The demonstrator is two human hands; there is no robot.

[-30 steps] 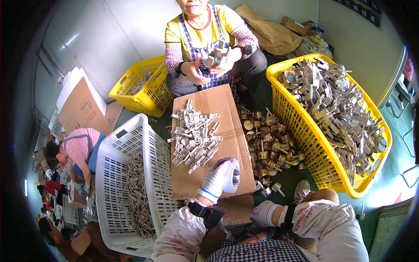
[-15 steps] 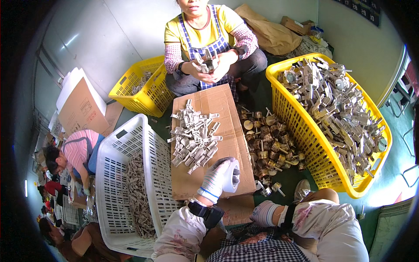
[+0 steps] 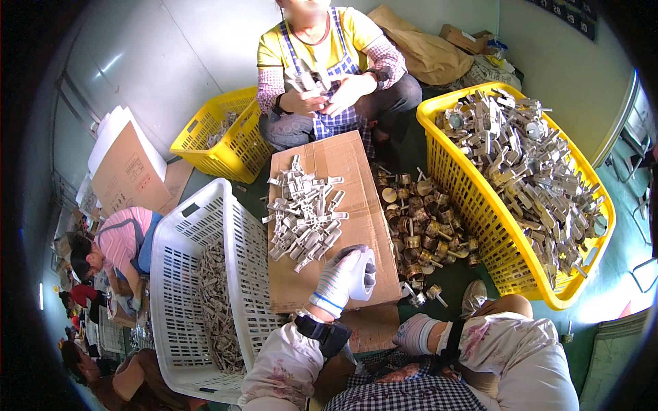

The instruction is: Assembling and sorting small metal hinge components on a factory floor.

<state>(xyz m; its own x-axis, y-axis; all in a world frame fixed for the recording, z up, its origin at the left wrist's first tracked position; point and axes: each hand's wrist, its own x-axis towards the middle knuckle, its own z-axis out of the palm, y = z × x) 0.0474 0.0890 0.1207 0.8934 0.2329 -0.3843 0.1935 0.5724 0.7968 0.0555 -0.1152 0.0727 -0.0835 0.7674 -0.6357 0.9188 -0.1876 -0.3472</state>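
My left hand (image 3: pixel 332 282), in a pale striped glove, is closed around a white ring-shaped piece (image 3: pixel 363 275) with a dark grey ridged inside. It is above the near end of a brown cardboard sheet (image 3: pixel 370 205). Just beyond lies a heap of pale metal lever-like clips (image 3: pixel 308 218). My right hand (image 3: pixel 415 334), gloved too, is low by my lap with its fingers curled in; whatever they hold, if anything, is hidden. Across the cardboard, a person in a yellow top and checked apron holds a metal piece with several lever arms (image 3: pixel 308 80).
A white basket (image 3: pixel 229 205) of small metal parts stands left. On the right, a yellow basket (image 3: pixel 456 195) is piled with lever-armed metal pieces. Brass-coloured round parts (image 3: pixel 415 229) with stems lie on the floor between. Another yellow basket (image 3: pixel 236 154) stands behind. People work at far left.
The person opposite has raised and turned the metal piece, shifting it slightly left. At far left, the person in pink has moved their arms and head. My hands stay where they were.
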